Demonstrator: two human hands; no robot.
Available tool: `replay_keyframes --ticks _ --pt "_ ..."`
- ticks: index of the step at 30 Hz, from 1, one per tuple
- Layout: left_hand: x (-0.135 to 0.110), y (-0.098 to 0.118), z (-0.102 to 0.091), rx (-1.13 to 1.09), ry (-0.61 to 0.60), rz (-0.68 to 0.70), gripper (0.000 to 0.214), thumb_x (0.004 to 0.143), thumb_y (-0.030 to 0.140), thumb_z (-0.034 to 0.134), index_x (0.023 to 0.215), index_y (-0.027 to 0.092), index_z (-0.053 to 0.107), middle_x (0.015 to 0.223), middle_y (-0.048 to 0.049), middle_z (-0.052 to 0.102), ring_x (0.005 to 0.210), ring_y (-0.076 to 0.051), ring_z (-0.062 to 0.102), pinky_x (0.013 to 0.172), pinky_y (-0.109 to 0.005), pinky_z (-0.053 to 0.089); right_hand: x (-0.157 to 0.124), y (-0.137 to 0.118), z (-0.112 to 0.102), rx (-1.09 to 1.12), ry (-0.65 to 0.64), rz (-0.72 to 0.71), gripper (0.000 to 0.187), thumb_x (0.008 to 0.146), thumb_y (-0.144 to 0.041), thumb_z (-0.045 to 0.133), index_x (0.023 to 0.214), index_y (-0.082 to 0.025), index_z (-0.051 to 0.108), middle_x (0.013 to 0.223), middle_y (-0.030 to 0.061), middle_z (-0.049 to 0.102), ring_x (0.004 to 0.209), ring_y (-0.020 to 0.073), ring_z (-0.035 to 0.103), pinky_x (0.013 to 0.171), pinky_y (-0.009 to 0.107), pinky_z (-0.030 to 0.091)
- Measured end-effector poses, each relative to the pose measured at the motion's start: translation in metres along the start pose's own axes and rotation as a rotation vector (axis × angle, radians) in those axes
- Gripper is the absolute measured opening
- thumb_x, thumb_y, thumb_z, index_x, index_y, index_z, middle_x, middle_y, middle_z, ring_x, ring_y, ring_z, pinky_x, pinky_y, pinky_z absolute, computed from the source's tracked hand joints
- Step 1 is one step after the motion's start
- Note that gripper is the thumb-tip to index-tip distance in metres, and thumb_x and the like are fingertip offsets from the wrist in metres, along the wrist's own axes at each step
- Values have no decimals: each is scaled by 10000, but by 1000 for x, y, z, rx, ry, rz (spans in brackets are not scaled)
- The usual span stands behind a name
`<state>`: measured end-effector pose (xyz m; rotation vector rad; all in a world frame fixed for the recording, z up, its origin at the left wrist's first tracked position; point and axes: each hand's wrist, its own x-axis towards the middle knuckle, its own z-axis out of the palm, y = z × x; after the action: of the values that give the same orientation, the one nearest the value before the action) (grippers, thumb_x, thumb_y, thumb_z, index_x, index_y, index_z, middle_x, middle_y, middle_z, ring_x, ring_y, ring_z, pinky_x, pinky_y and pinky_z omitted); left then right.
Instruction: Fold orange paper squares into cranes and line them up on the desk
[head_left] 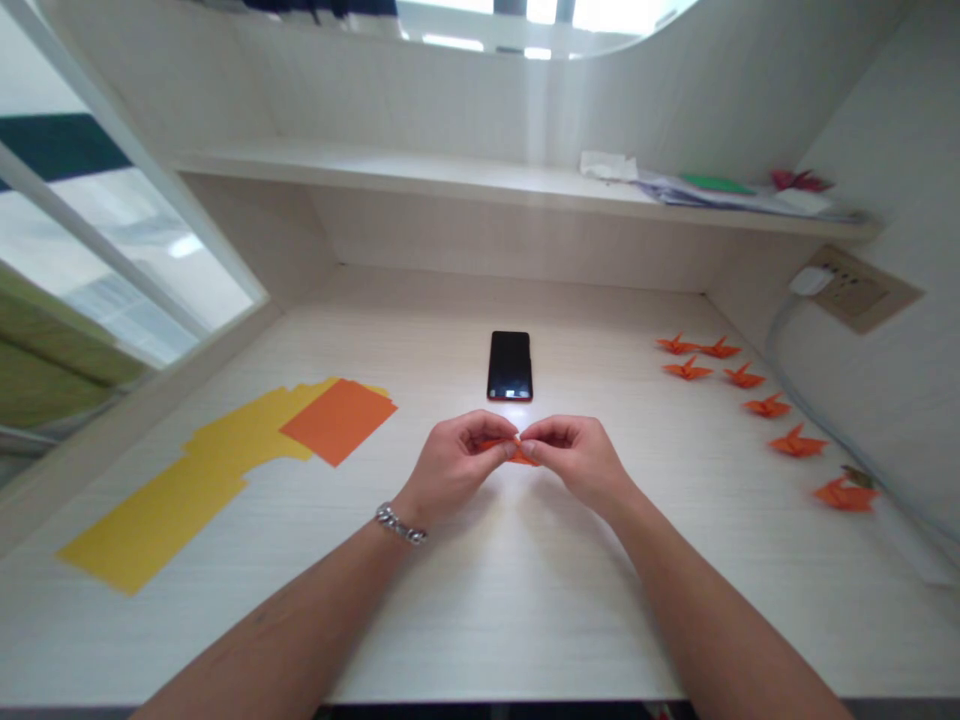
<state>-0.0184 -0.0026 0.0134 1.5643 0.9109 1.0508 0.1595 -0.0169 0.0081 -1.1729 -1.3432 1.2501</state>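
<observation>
Both hands meet at the middle of the desk over a small folded piece of orange paper point(523, 458). My left hand point(459, 462) pinches its left side between thumb and fingers, and a chain bracelet circles that wrist. From the other side, my right hand point(576, 455) pinches the paper near its centre, thumb tip close to the left thumb. Most of the folded paper is hidden behind the fingers, so its exact shape cannot be made out. Just beyond the hands lies a black phone point(510, 366), flat on the desk.
Orange paper sheets point(339, 422) lie on fanned yellow paper sheets point(161, 520) at the left. Several orange paper cranes point(798, 442) line the right side, beside a grey cable point(817, 415) from a wall socket point(855, 290). A shelf point(450, 185) with papers spans the back.
</observation>
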Motion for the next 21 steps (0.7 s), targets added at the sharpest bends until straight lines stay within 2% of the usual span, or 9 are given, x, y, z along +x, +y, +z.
replay_keyframes --ticks 9,14,21 --pt "0 -2 -1 -17 34 -6 122 749 192 692 861 143 680 876 -69 719 814 -188 687 759 -299 573 -2 -4 -1 -171 12 -101 82 733 -201 676 784 -167 732 766 53 724 701 181 660 660 286 521" --pt "0 0 1 -17 56 8 146 714 177 723 845 138 674 863 -63 714 789 -179 689 742 -288 581 -2 -2 0 -112 -6 -89 122 741 -252 692 813 -160 726 792 67 723 736 194 665 694 307 527" --pt "-2 1 3 4 71 27 154 712 173 726 849 135 667 859 -64 714 773 -179 695 738 -294 587 -1 1 1 -48 -9 -36 183 748 -327 699 797 -151 714 742 57 708 680 173 639 634 283 507"
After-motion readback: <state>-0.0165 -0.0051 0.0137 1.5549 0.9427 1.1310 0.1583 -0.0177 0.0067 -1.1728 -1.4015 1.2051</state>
